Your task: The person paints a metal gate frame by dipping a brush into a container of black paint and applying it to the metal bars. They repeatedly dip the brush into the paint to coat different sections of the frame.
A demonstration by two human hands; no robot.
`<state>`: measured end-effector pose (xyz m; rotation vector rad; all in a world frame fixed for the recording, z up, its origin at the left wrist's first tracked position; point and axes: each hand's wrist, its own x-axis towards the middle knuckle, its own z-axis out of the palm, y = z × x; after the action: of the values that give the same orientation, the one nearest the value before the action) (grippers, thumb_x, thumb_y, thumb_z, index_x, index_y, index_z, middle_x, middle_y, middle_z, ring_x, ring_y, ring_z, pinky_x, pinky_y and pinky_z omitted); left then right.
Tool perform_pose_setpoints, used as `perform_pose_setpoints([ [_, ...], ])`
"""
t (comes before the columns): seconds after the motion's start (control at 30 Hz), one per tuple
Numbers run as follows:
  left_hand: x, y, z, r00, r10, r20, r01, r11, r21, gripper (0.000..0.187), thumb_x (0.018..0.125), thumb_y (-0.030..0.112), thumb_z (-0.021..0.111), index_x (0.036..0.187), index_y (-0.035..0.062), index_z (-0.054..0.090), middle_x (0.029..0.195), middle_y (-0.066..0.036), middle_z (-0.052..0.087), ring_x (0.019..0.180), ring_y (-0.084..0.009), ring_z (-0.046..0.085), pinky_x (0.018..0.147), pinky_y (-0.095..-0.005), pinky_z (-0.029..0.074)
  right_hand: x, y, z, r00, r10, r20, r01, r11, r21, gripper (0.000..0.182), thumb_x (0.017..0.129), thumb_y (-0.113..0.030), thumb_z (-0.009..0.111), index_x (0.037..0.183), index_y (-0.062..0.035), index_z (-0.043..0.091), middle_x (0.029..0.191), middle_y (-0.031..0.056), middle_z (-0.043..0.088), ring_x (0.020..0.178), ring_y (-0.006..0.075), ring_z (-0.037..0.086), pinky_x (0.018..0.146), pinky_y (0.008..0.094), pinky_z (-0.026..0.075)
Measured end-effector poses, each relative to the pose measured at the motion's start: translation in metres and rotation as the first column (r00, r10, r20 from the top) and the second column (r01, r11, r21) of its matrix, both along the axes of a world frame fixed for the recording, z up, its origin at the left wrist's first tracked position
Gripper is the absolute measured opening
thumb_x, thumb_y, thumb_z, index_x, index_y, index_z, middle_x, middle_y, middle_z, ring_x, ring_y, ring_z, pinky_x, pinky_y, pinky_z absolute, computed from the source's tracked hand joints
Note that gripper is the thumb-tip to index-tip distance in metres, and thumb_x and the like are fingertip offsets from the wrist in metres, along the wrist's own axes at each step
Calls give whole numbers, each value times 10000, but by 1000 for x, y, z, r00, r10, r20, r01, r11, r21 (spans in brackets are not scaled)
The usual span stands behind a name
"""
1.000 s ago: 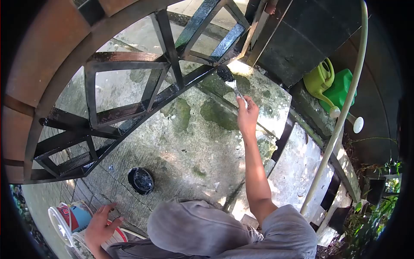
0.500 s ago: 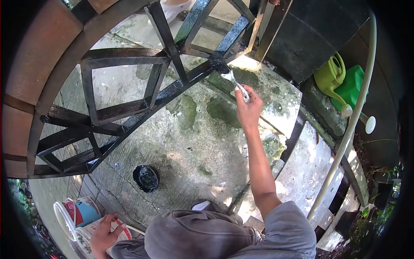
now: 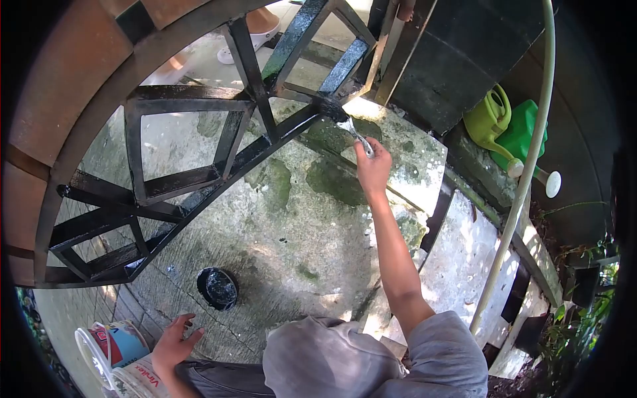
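Note:
My right hand (image 3: 373, 164) is closed round the handle of a paintbrush (image 3: 349, 126). The brush's dark bristles touch a black metal frame (image 3: 272, 140), close to a joint between its bars. Wet-looking gloss shows on parts of those bars. At the lower left, my left hand (image 3: 175, 345) is held with its fingers apart and nothing in them. Beside that hand stand a blue and red paint bucket (image 3: 126, 343) and a whitish container (image 3: 141, 379) with red lettering. A round black tub (image 3: 217, 288) with dark, shiny contents sits on the concrete floor.
A long pale hose or pole (image 3: 524, 192) slants down the right side. Behind it are a lime watering can (image 3: 488, 119) and a green one (image 3: 525, 136). Stained slabs (image 3: 471, 245) lie below. Another person's foot in a white shoe (image 3: 264, 30) shows beyond the frame.
My left hand has lifted off the whitish container and moved right. My right hand has drawn the brush slightly down-left along the frame. The view has shifted, and the other person's foot shows more.

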<state>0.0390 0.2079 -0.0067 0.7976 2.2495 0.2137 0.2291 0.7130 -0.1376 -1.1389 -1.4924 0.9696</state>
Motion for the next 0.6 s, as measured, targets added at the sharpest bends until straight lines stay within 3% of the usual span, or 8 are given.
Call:
perform_pose_setpoints([
  [0.07,-3,0,-2,1000,0,1,0,1000,24,500,871,289,737,1270,36,572,1047,-198,653,950,-330,639,831,-398,497,2,0,-8,999,-27,-48,32,994,105,304,882,-200,696,1021,70,692,717,24,638,640,68,519,585,249,428],
  [0.17,-6,-4,-6,999,-18,-40,21,998,67,510,864,284,757,1268,29,578,992,-179,674,924,-296,663,817,-383,507,-1,-13,4,986,-92,-138,101,993,59,295,906,-196,685,1030,73,688,707,-1,612,621,53,493,553,233,396],
  [0.3,-3,-9,-10,1000,3,-15,-3,1000,24,501,863,298,751,1256,39,579,1046,-184,663,951,-328,645,835,-405,498,-8,-21,-8,999,-30,-37,29,999,-24,324,923,-196,672,1084,85,690,665,-20,573,590,43,468,503,226,346],
  [0.33,-3,-11,-10,1000,19,0,-19,1000,11,499,861,306,748,1251,44,579,1075,-187,656,968,-344,634,846,-415,492,-8,-28,-15,997,-4,78,2,1000,25,336,916,-205,678,1103,73,697,649,-5,582,579,50,477,488,235,348],
  [0.43,-2,-13,-7,998,62,-6,-62,998,-17,512,860,318,750,1259,47,578,1074,-189,660,985,-351,638,853,-413,497,-6,-36,-17,999,-19,46,16,998,55,342,906,-212,684,1088,77,703,644,12,597,563,61,486,472,245,351],
  [0.47,-2,-13,-6,998,52,-23,-52,999,1,504,863,300,751,1259,42,578,1039,-184,666,960,-331,650,836,-398,501,0,-32,-12,997,24,74,-22,999,-24,329,906,-201,677,1082,75,705,648,22,611,565,65,496,479,248,363],
  [0.6,0,-15,-5,998,34,-44,-33,999,21,490,868,268,754,1263,34,581,971,-172,679,910,-288,673,802,-364,506,7,-3,46,994,-12,113,2,996,89,284,914,-197,672,1040,54,715,637,7,593,565,57,472,482,248,344],
])
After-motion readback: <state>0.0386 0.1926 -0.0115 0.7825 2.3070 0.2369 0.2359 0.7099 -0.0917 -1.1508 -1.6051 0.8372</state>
